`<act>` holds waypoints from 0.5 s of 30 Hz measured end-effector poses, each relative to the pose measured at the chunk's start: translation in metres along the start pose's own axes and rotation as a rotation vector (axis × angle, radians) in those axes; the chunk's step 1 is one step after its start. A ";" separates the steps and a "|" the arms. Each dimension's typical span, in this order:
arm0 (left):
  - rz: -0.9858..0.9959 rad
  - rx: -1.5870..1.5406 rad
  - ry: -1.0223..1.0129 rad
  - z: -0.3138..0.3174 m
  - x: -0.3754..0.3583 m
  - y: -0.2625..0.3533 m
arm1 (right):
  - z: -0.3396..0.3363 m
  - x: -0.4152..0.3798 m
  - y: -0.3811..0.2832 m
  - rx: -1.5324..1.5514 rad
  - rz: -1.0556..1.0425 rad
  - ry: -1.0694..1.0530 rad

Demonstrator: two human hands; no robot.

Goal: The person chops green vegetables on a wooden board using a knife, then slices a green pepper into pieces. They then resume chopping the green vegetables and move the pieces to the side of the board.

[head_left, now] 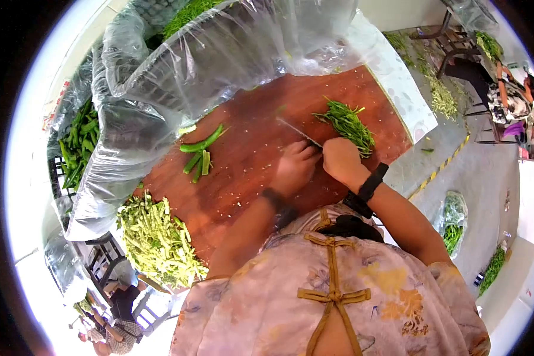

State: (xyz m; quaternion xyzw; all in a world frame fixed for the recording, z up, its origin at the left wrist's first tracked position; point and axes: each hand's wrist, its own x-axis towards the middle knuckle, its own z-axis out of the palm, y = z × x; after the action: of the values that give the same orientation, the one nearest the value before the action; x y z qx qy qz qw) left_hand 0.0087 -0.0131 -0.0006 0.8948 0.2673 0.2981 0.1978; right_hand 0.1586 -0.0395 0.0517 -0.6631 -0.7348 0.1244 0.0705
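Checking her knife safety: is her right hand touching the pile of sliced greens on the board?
Touching. The head view shows the right hand resting directly against the pile of sliced greens, no gap between them.

Reddish-brown wooden work surface (231, 178), flecked with pale scraps. Large clear plastic sheeting (207, 53) is draped over crates at the far side. A grey concrete floor (486, 178) is seen to the right, marked by a yellow-and-black striped line (439, 171) and strewn with green trimmings (442, 98). A dark metal-framed chair (451, 38) is placed at upper right. Bagged greens (454, 228) are set on the floor. A white wall (391, 12) is lit brightly by daylight.
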 end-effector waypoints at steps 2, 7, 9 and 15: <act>0.016 0.026 0.025 0.002 0.001 -0.002 | 0.000 0.004 -0.002 -0.031 0.017 -0.002; 0.042 0.047 0.099 0.000 0.000 0.004 | 0.000 -0.004 0.033 -0.071 -0.013 0.132; 0.032 0.043 0.108 0.002 0.000 0.005 | -0.002 -0.014 0.034 -0.013 -0.043 0.155; -0.014 0.038 0.031 0.000 -0.001 0.007 | 0.001 -0.039 0.017 -0.005 -0.040 0.101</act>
State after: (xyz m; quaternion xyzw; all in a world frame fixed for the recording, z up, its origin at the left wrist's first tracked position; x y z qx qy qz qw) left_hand 0.0105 -0.0189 0.0028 0.8917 0.2823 0.3054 0.1789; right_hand 0.1792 -0.0769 0.0488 -0.6539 -0.7437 0.0874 0.1085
